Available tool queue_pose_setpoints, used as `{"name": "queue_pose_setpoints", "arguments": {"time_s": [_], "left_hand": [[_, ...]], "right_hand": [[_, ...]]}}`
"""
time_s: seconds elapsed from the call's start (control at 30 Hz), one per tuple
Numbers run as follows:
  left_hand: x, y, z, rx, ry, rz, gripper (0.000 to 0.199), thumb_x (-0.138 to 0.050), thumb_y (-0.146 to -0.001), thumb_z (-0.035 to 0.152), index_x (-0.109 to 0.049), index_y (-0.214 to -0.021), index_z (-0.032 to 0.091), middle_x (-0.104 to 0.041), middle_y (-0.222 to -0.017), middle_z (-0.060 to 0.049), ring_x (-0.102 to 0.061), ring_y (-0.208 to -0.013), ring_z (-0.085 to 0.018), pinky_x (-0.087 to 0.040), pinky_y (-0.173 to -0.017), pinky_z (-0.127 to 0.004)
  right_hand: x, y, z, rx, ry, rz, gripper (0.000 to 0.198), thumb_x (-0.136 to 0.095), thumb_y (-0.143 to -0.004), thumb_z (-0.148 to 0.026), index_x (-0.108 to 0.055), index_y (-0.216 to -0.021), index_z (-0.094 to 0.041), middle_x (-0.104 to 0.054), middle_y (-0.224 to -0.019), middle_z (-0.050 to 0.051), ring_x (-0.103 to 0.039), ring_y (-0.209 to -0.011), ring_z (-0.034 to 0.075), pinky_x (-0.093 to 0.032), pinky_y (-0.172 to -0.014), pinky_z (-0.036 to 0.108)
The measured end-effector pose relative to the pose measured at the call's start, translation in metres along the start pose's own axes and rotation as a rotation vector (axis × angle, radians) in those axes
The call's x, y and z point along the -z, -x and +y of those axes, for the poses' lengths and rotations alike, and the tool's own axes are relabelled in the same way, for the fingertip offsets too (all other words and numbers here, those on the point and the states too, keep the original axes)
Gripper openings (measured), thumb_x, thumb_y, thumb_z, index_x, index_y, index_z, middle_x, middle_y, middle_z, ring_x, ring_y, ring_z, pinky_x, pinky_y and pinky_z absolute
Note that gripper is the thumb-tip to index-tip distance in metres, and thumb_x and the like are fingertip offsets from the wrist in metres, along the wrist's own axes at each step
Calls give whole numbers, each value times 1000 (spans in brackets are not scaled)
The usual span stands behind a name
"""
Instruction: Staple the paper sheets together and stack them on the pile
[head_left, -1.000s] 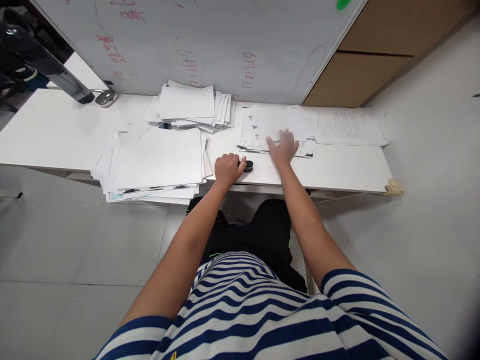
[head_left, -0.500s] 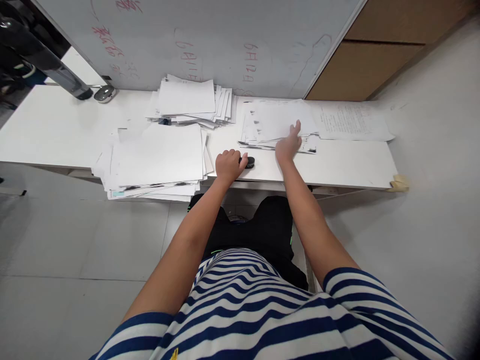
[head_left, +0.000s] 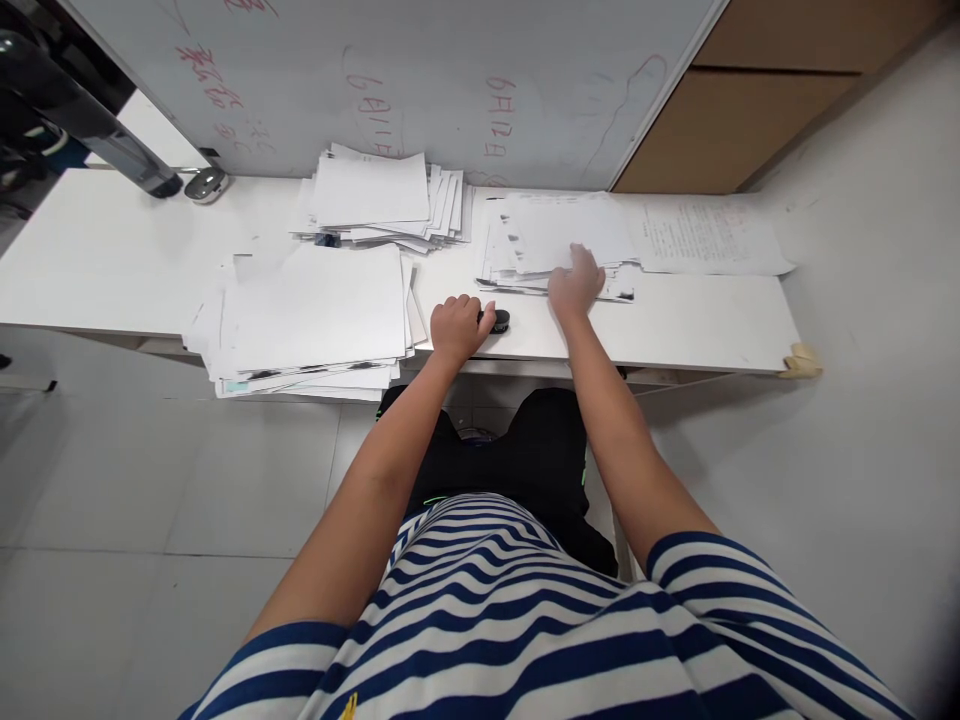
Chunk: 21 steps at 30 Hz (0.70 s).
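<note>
My left hand [head_left: 457, 328] rests near the front edge of the white desk [head_left: 720, 330], its fingers wrapped around a black stapler [head_left: 496, 321]. Only the rounded end of the stapler shows past the thumb; the rest is under the hand. On the front part of a paper stack [head_left: 562, 230] lies my right hand [head_left: 576, 284], a little blurred. Its fingers are partly bent and apart on the top sheet, with no object visible in them. Dark marks show along the left and front edges of this stack.
A large paper pile [head_left: 315, 310] overhangs the desk's front edge on the left. Behind it lies another pile [head_left: 373, 190], against the whiteboard [head_left: 420, 90]. A printed sheet [head_left: 701, 235] is at the right, near brown boxes [head_left: 750, 130]. A shiny rounded object [head_left: 205, 185] sits back left.
My right hand's raised, spread fingers have come down and bent closer together over the stack. My left hand stays on the stapler. The view has shifted slightly.
</note>
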<state>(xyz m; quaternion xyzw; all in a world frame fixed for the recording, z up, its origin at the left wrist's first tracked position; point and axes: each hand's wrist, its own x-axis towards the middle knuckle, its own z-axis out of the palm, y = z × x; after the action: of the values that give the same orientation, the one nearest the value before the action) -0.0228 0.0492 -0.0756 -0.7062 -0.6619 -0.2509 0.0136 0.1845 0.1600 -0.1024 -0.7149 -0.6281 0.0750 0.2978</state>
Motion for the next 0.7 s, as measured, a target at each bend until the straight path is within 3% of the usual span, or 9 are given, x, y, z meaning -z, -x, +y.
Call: {"name": "queue_pose_setpoints", "arguments": {"time_s": [0.2, 0.37, 0.5, 0.6, 0.7], "left_hand": [[2, 0, 0, 10, 5, -12, 42, -41, -99, 46, -60, -72, 20, -65, -78, -12, -59, -82, -25, -29, -67, -37], [2, 0, -1, 1, 8, -15, 42, -40, -99, 46, -60, -73, 20, -64, -77, -12, -59, -82, -25, -29, -67, -37], [-1, 0, -2, -17, 3, 8, 42, -40, -100, 46, -61, -74, 20, -64, -77, -12, -59, -82, -25, -30, -67, -37], [-3, 1, -3, -23, -2, 21, 42, -40, -100, 46, -61, -74, 20, -64, -76, -11, -59, -81, -25, -30, -67, -37], [-4, 1, -3, -15, 6, 25, 43, -40, -100, 47, -61, -74, 20, -64, -76, -12, -59, -82, -25, -31, -67, -37]], "right_hand": [[0, -2, -1, 34, 95, -43, 56, -33, -91, -31, -45, -146, -29, -36, -159, 11, -20, -152, 32, -14, -115, 72], [0, -5, -1, 26, 118, -113, 56, -24, -97, -43, -40, -150, -33, -31, -162, 8, -18, -153, 32, -11, -114, 74], [1, -3, -4, 50, 200, -137, 72, -29, -94, -65, -32, -154, -28, -27, -164, 13, -18, -152, 37, -12, -113, 75], [2, 1, -9, 42, 229, -124, 77, -33, -92, -68, -30, -155, -25, -32, -161, 16, -23, -150, 38, -16, -113, 74], [5, 1, -13, 3, 177, -43, 71, -30, -97, -59, -23, -158, -25, -46, -152, 18, -41, -139, 36, -25, -110, 71]]}}
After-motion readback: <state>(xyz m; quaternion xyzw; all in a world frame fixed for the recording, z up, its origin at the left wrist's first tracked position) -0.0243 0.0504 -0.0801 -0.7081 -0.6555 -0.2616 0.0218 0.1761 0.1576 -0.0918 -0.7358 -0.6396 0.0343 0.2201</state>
